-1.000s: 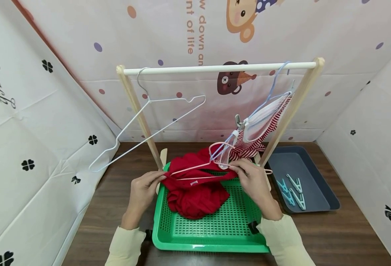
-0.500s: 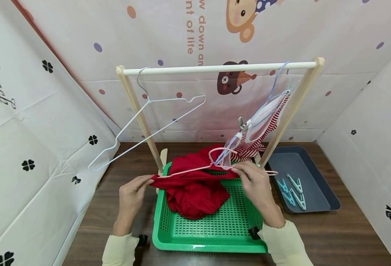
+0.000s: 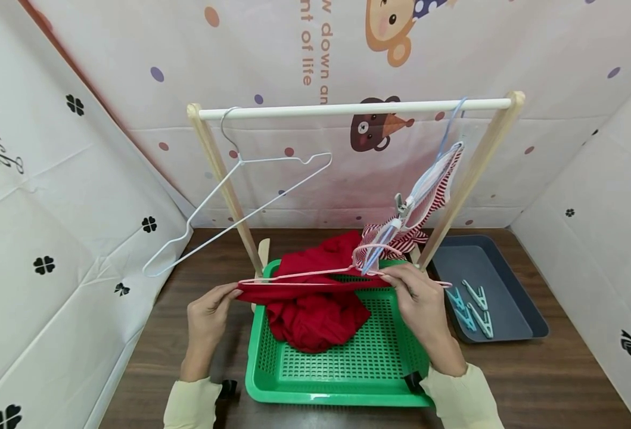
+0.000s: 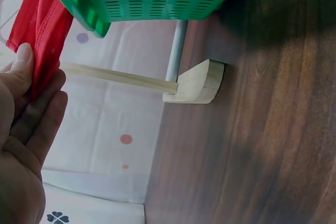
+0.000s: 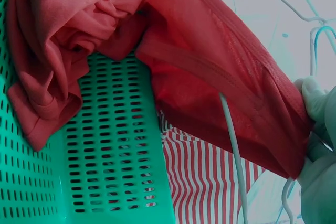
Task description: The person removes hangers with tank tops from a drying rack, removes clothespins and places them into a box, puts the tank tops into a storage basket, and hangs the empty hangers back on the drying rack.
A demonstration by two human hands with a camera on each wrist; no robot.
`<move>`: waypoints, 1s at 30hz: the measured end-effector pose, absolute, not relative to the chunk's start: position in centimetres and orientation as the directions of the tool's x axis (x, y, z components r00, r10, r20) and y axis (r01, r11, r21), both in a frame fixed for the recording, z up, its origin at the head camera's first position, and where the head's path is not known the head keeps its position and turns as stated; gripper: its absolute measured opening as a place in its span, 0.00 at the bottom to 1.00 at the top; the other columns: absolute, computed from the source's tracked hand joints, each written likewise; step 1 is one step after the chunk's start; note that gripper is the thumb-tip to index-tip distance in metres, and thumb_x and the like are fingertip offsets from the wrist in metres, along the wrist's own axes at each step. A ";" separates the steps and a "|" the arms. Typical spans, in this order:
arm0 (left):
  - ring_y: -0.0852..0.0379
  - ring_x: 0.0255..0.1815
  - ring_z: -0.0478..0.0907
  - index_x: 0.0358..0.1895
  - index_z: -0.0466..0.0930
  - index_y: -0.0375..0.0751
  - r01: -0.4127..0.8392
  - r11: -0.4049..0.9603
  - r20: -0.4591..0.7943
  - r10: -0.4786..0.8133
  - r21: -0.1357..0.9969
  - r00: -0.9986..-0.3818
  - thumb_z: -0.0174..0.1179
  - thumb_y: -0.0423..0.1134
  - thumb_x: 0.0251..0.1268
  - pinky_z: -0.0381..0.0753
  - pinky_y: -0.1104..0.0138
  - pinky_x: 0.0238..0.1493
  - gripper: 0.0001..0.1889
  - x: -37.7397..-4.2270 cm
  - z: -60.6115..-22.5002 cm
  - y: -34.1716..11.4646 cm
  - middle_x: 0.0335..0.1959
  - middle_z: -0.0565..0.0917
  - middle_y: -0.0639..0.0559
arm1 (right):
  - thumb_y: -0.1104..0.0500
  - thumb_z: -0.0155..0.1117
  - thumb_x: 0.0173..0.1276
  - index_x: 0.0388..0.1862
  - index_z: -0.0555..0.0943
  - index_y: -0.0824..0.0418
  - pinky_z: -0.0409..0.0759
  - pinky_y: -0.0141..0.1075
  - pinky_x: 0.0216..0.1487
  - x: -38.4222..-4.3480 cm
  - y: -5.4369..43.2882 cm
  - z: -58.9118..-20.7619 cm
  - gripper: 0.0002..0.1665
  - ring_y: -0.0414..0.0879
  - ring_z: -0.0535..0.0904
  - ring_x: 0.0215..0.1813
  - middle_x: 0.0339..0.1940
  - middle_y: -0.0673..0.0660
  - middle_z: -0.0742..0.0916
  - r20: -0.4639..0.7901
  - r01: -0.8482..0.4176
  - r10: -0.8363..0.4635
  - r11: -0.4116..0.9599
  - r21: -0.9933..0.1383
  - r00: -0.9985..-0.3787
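Note:
My left hand (image 3: pixel 208 316) pinches the left end of a stretched edge of a red garment (image 3: pixel 315 328). In the left wrist view, the thumb and fingers hold a fold of the red cloth (image 4: pixel 47 35). My right hand (image 3: pixel 419 304) pinches the garment's other side together with a pink hanger (image 3: pixel 283 283). The hanger lies along the stretched edge, its hook by the right hand and its right tip sticking out past it. Most of the red cloth is bunched in a green basket (image 3: pixel 342 398). In the right wrist view, hanger wire (image 5: pixel 233 140) passes through the cloth opening.
A wooden rack with a white bar (image 3: pixel 320 111) stands behind the basket. From it hang a white hanger (image 3: pixel 285 159) and, at right, a red-striped garment (image 3: pixel 435 199) on a blue hanger. Several clothespins (image 3: pixel 478 325) lie in a dark tray (image 3: pixel 508 262).
My left hand has moved left, pulling the red edge out straighter past the basket. The right hand and pink hanger have shifted slightly right; the blue hanger and striped garment have swung a little.

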State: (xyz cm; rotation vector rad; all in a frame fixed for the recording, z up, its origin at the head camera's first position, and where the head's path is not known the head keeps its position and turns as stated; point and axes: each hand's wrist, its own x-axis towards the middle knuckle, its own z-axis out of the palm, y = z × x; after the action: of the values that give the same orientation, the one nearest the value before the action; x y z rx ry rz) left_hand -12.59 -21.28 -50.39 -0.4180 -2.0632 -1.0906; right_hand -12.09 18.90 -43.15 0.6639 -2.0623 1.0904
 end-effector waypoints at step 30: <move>0.43 0.56 0.85 0.69 0.79 0.30 0.574 0.558 0.617 0.136 0.599 -0.775 0.84 0.25 0.43 0.76 0.74 0.64 0.42 -12.0 -48.4 -19.7 0.60 0.87 0.40 | 0.80 0.73 0.62 0.43 0.91 0.63 0.66 0.29 0.32 -12.3 19.0 -43.6 0.16 0.41 0.77 0.33 0.39 0.55 0.91 0.711 -0.656 -0.132 0.529 -0.539 -0.691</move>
State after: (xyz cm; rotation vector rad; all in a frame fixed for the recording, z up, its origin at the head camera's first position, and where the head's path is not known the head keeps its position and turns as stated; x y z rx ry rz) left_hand -11.97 -19.68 -48.42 -0.5706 -2.2834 -1.1378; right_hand -12.32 19.01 -43.63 0.6358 -2.1576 1.1123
